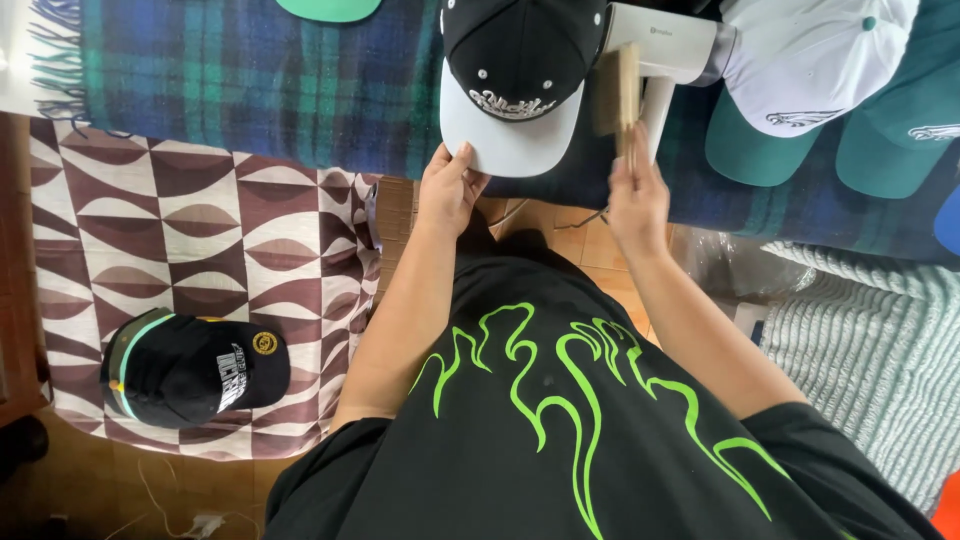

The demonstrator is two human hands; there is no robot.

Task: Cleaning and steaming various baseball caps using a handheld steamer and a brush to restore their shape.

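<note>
A black cap (515,60) with a white brim lies at the plaid blanket's (250,80) near edge, a wooden brush (618,92) upright just beside it.

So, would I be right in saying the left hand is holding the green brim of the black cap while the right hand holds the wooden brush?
Not quite: the brim is light grey, not green. The head view shows the left hand gripping the grey brim of the black cap, while the right hand holds the wooden brush.
</note>
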